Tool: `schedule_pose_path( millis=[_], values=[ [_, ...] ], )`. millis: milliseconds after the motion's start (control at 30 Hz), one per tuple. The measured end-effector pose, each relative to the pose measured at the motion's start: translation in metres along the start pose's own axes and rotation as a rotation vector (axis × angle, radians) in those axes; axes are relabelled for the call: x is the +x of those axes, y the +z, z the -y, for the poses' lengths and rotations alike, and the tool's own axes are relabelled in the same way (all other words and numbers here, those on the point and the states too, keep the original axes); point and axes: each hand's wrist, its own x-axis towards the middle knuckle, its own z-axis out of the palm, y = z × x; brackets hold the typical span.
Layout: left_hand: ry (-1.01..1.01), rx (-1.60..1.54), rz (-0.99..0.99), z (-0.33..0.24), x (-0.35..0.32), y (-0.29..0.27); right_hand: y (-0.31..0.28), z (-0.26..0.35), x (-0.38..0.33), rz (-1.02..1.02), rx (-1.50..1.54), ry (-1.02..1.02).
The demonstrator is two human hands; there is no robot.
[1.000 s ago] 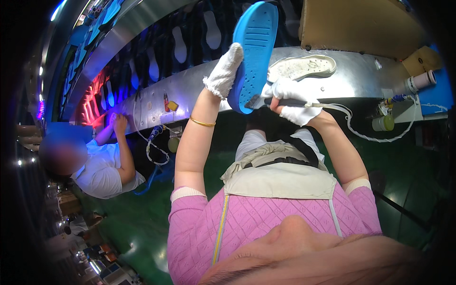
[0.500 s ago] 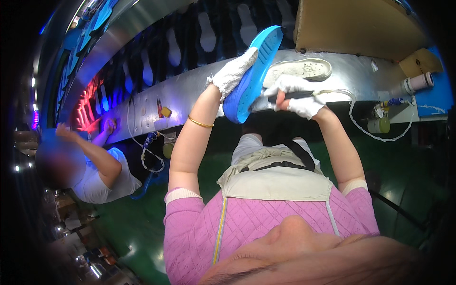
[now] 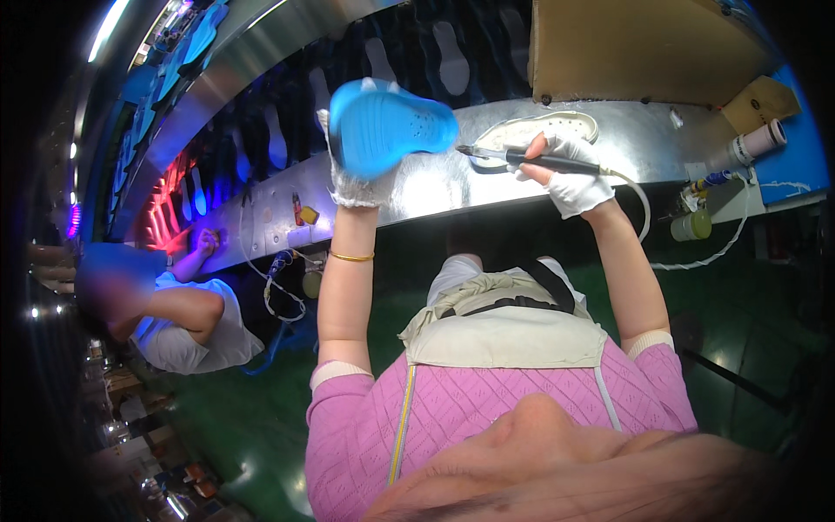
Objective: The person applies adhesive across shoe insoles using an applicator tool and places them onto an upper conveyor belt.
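While curving across the upper half of the view: long metal conveyor bench [image 3: 435,187], shiny, with a dark belt [image 3: 287,113] behind it carrying pale sole-shaped outlines. Above and to the right, a large brown cardboard panel [image 3: 626,43]. Lower left, beside the same bench, a co-worker [image 3: 187,317] in a light shirt, one arm raised to the bench edge near a red glow. Down the middle, a pink quilted top and a beige apron [image 3: 504,335] over the lap, green floor beneath.

Raised over the bench, just left of centre: blue shoe sole [image 3: 387,122], tread side facing the camera, small holes visible near its middle. Clasped from behind and below by the gloved left hand [image 3: 357,178], white fingers wrapped around the sole's edge; thin gold bangle [image 3: 350,257] on that wrist.

Lying flat on the bench, just right of the sole: white shoe sole [image 3: 535,130]. In front of it, the gloved right hand [image 3: 570,174], closed around a dark pen-shaped tool [image 3: 531,159], tip aimed left, close to the blue sole's right end; touching or not, impossible to tell. White cord [image 3: 639,204] trailing from the tool's rear. Far right on the bench: small greenish jar [image 3: 691,224].
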Motion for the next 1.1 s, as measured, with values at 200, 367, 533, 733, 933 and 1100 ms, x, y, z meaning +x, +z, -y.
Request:
schedule_pose_path(
  millis=[200,367,533,733,933,1100],
  values=[
    [-0.383,-0.109,-0.081,0.042,-0.055,-0.052,0.024,-0.005,-0.021,-0.050,-0.093,-0.083],
    [-0.273,-0.154,-0.059,0.086,-0.084,0.004,0.032,-0.016,-0.018,-0.127,0.183,-0.201],
    [-0.288,0.115,-0.175,0.097,-0.089,-0.002,0.056,-0.018,-0.020,-0.058,0.110,-0.239],
    [-0.216,-0.072,-0.197,0.085,-0.078,-0.002,0.058,-0.013,-0.021,0.004,0.092,-0.185],
    [-0.153,-0.046,-0.222,0.078,-0.066,0.001,0.070,-0.009,-0.031,0.140,-0.299,-0.388],
    [-0.133,-0.232,-0.180,0.072,-0.055,-0.010,0.062,-0.018,-0.029,0.093,-0.239,-0.315]
  ],
)
